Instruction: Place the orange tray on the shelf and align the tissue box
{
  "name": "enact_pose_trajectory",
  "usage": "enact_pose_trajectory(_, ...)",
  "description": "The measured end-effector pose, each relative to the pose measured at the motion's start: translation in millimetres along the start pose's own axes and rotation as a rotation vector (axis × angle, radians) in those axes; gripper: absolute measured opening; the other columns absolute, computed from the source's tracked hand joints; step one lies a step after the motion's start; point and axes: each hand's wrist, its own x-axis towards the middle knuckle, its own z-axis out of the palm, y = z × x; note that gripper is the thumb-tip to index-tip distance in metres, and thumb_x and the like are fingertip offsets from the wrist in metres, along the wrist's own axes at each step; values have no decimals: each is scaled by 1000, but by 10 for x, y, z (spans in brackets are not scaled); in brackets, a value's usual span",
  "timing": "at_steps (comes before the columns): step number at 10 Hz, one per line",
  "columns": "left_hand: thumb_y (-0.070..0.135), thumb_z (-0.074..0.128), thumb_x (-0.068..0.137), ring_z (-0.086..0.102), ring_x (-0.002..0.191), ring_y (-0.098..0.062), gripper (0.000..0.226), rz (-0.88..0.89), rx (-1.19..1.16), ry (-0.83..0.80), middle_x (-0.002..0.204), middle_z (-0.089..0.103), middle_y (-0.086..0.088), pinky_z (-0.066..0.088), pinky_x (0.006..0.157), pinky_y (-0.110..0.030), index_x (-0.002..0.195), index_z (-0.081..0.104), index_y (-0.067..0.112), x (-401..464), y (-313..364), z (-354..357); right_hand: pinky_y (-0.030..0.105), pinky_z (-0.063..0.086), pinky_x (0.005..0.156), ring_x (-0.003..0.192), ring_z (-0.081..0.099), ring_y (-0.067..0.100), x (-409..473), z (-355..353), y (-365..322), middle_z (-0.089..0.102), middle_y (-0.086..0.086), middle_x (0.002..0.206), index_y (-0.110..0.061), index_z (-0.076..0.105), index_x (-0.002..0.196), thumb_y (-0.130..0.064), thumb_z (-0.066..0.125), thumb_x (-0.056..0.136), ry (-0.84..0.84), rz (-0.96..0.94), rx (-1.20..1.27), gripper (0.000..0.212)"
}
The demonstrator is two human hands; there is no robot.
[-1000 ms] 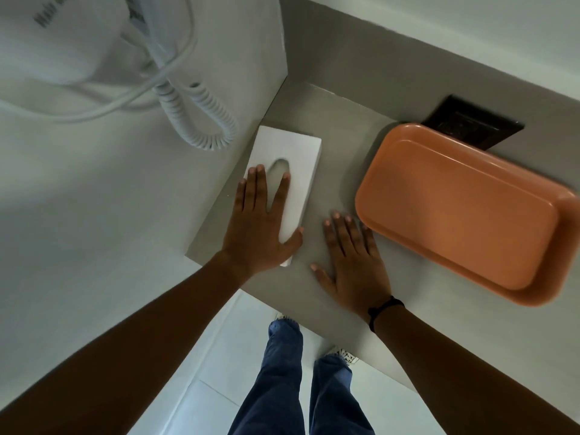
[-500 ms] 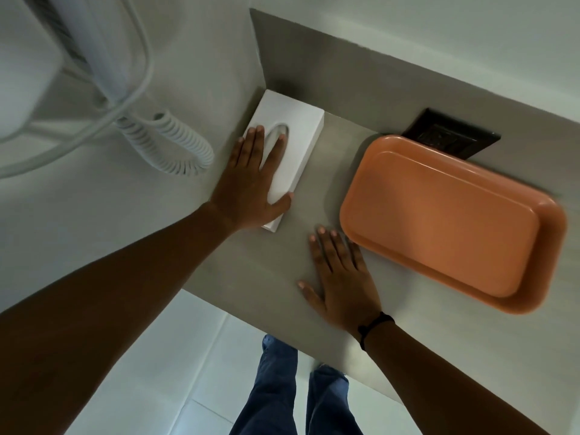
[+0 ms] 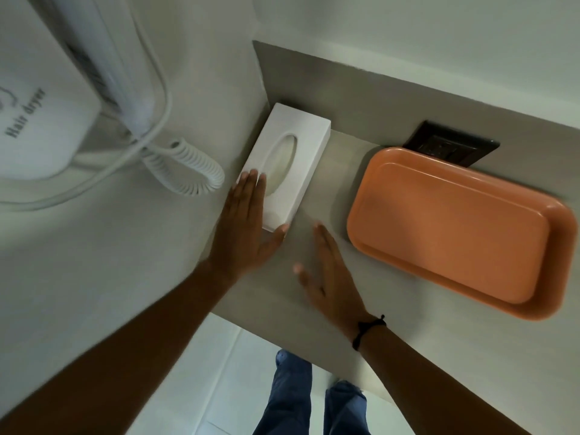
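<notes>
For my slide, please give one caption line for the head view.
Left hand on the tissue box in the shelf corner; tray beside it.

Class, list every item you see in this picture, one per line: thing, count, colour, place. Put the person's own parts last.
tissue box: one, white, back left corner of the shelf
tray: one, orange, on the shelf at right
shelf: one, grey
wall socket: one, dark, behind the tray
hair dryer: one, white, wall at left
coiled cord: one, white, below the dryer
wristband: one, black, right wrist
left hand: flat on the tissue box
right hand: open, by the shelf surface
legs: two, blue trousers
</notes>
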Motion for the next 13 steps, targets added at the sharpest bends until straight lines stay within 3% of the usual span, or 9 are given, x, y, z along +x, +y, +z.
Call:
enact_pose_trajectory(1,61,55,105,36,162,-38,88,-6,43,19,171,40,-23,33,132,-54,164,39,-3,-422,10,61,38,35,134,160,41,20,494,72,-380,44,8,171,-10,39,167,-48,59,108,281,212,254,73)
enact_pose_trajectory(2,63,59,103,48,154,-37,79,-63,31,35,162,54,-19,41,128,-51,154,54,3,-461,51,124,14,54,102,112,67,0,991,-31,-548,69,-4,126,-6,58,153,-31,71,105,369,391,487,56)
enact_pose_trajectory(3,57,73,97,53,146,-35,69,-144,-47,102,151,61,-18,52,118,-52,143,57,8,-358,110,195,36,61,85,80,62,14,1226,-101,-491,63,6,86,1,73,110,-18,76,101,321,423,550,22)
enact_pose_trajectory(4,51,78,95,55,144,-37,66,-166,-88,139,148,62,-19,57,111,-55,140,57,8,-324,141,254,56,65,97,89,65,21,1296,-110,-512,64,10,94,6,72,128,-13,77,100,307,450,624,34)
enact_pose_trajectory(6,42,86,90,58,142,-44,68,-192,-110,124,147,63,-23,59,106,-62,140,61,3,-280,135,239,56,62,106,121,75,37,1360,-128,-576,76,23,131,-2,66,147,-21,76,101,278,478,563,51)
enact_pose_trajectory(8,38,90,88,60,139,-44,67,-192,-139,134,144,64,-24,61,103,-61,137,61,2,-171,32,195,54,60,111,125,72,34,1508,-89,-616,73,19,138,-6,62,152,-23,79,99,282,490,555,58)
enact_pose_trajectory(11,41,87,89,59,139,-40,68,-198,-180,140,145,61,-21,62,104,-57,139,54,10,-150,18,120,53,61,109,123,72,34,1569,-17,-610,74,17,133,-4,63,151,-21,79,99,293,502,544,56)
enact_pose_trajectory(12,42,85,92,58,139,-39,65,-206,-153,112,145,62,-19,59,109,-54,140,59,6,-128,61,127,55,62,107,108,72,24,1570,-87,-614,72,7,114,-2,62,150,-24,78,100,266,469,591,57)
enact_pose_trajectory(13,45,69,98,60,136,-37,56,-148,-102,84,142,65,-15,49,118,-52,138,65,7,32,222,10,38,66,96,89,73,5,1309,-161,-628,72,-8,102,-16,57,155,-36,72,103,291,477,654,58)
